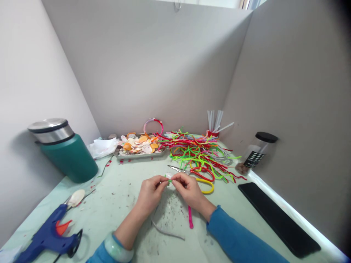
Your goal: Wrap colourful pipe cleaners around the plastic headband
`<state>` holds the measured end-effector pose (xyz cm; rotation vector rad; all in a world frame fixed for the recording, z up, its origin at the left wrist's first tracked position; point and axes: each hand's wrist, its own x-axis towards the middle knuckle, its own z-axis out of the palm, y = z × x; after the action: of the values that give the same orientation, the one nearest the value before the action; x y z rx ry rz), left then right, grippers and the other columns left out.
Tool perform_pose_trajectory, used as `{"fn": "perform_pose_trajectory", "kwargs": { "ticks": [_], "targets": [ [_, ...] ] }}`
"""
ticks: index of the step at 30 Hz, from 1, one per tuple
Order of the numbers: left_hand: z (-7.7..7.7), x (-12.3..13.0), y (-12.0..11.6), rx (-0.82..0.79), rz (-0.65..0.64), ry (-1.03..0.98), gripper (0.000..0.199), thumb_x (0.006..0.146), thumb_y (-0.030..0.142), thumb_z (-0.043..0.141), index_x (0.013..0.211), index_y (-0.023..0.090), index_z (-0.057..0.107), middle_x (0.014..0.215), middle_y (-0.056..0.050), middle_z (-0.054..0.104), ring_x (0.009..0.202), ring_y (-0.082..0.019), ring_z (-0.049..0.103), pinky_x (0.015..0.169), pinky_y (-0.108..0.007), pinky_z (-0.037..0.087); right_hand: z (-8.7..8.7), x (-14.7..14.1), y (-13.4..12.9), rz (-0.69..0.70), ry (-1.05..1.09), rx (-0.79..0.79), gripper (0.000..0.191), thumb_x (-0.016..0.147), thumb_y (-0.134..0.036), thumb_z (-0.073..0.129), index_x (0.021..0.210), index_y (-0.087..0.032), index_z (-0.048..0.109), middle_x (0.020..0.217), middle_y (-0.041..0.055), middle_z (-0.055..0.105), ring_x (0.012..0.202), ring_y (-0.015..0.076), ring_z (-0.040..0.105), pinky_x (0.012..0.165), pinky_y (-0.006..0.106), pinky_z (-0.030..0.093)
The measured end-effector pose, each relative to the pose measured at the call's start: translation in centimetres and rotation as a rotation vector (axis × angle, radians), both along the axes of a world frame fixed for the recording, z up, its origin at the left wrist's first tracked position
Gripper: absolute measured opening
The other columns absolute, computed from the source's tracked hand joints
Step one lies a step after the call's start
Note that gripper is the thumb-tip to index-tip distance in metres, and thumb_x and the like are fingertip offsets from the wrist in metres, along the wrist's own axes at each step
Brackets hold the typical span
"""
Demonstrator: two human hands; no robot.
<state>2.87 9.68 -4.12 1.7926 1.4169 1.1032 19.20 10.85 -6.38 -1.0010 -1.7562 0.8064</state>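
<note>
Pale green tabletop (115,204) sat boxed in by grey partition walls (153,73) on left, far and right sides; surface was littered with small dark scraps and red flecks; near edge ran out of view under the arms.

Both hands met at centre of the tabletop; left hand (150,193) and right hand (188,190) each pinched narrowly on a small green pipe-cleaner piece (169,180) held between the fingertips, just above the surface; something pale sat with it, too small to tell.

Just beyond the hands lay scissors (192,174) with red and yellow handles; a big tangle of coloured pipe cleaners (200,153) filled the far right; a metal tray of shells (138,146) sat far centre, a wrapped hoop (153,126) behind it; glue sticks (216,122) stood in the far right corner.

Left edge: green flask (67,151) with steel lid; blue glue gun (51,235) near left, a shell (76,197) at its nozzle. Right edge: clear jar (255,153) tipped against the wall; black strip (276,217) along the near right.

Pink pipe cleaner (189,217) and a grey one (167,232) lay near, between the forearms; open room was mostly centre left, between glue gun and hands.
</note>
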Motion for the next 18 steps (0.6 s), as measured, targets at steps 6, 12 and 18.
{"fn": "perform_pose_trajectory", "kwargs": {
  "ticks": [6,12,18],
  "targets": [
    [0.15,0.29,-0.01,-0.18,-0.046,-0.241,0.026,0.071,0.038,0.058,0.077,0.014,0.064,0.045,0.006,0.046,0.038,-0.008,0.038,0.04,-0.02,0.029,0.29,-0.01,-0.14,0.006,0.011,-0.002,0.016,0.084,-0.03,0.051,0.085,-0.017,0.06,0.057,-0.0037,0.046,0.052,0.0097,0.04,0.048,0.021,0.032],
    [0.29,0.35,0.07,-0.234,-0.114,-0.391,0.029,0.069,0.04,0.061,0.08,0.013,0.057,0.044,0.009,0.042,0.035,-0.005,0.035,0.036,-0.018,0.026,0.32,0.01,-0.21,0.008,0.008,0.004,0.015,0.084,-0.029,0.051,0.085,-0.017,0.061,0.059,-0.003,0.048,0.052,0.0098,0.041,0.049,0.021,0.033],
    [-0.03,0.32,0.25,-0.361,-0.172,-0.5,0.035,0.067,0.045,0.064,0.083,0.015,0.053,0.043,0.01,0.042,0.03,-0.004,0.032,0.032,-0.017,0.024,0.33,0.0,-0.21,0.014,-0.014,0.011,0.014,0.084,-0.028,0.051,0.085,-0.018,0.061,0.057,-0.0036,0.047,0.052,0.0099,0.041,0.049,0.021,0.032]
  ]
}}
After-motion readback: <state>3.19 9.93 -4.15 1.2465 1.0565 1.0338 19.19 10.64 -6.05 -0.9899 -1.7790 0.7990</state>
